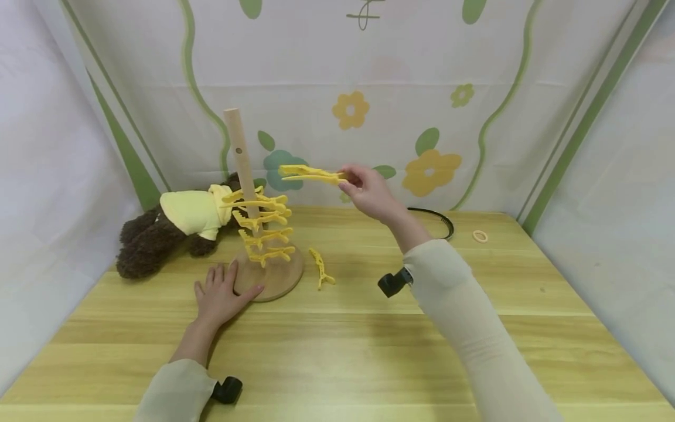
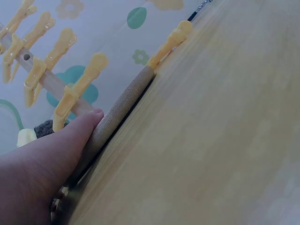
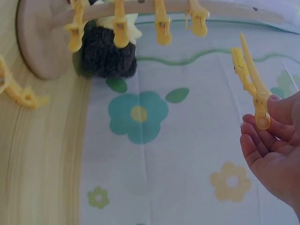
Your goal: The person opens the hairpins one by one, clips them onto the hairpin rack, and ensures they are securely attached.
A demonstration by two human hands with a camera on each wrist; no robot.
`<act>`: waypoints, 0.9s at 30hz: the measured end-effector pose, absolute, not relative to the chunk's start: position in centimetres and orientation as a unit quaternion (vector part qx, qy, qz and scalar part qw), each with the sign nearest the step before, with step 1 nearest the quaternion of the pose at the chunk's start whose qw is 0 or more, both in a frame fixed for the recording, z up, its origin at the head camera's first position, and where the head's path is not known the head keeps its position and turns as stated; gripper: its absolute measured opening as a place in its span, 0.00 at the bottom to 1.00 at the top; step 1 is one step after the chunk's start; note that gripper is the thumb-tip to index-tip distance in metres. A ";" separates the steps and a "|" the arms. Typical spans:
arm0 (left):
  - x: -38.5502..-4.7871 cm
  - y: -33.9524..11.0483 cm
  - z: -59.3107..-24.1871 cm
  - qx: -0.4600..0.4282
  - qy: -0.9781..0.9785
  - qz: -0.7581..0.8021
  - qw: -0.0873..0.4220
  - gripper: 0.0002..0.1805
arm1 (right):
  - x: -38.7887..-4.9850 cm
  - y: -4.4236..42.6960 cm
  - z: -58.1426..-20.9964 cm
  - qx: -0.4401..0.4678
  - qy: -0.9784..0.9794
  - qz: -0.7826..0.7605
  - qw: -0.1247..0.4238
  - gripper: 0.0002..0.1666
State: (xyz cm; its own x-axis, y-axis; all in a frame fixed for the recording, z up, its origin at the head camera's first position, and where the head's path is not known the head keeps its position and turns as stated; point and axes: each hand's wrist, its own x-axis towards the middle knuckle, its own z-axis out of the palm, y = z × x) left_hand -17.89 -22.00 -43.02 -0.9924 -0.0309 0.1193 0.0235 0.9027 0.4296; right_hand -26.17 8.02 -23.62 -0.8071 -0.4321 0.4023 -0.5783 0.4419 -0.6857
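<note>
A wooden post (image 1: 244, 158) stands upright on a round base (image 1: 285, 275), with several yellow clips (image 1: 266, 236) clamped on it one above another. My left hand (image 1: 218, 299) rests at the base's front left edge, fingers spread and thumb on the rim; the left wrist view shows the thumb against the base (image 2: 124, 101). In my right hand (image 1: 371, 193), thumb and fingers pinch one end of a yellow clip (image 1: 311, 173), held in the air right of the post. The right wrist view shows this clip (image 3: 253, 84) with its long arms parted.
Another yellow clip (image 1: 320, 268) lies on the table (image 1: 337, 351) just right of the base. Behind and left of the post lies a dark plush toy in a yellow top (image 1: 192, 212). A black headband (image 1: 448, 223) and a small light ring (image 1: 480, 236) are at the back right.
</note>
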 end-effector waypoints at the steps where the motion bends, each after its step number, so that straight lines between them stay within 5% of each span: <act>1: -17.9 -22.0 -43.0 0.002 -0.974 -0.219 0.062 0.53 | -26.1 7.5 -23.4 0.301 -0.841 0.442 0.085 0.13; 27: -17.8 -22.2 -43.0 -0.001 -0.973 -0.223 0.060 0.53 | -25.7 -1.1 -22.8 0.324 -0.834 0.441 0.074 0.11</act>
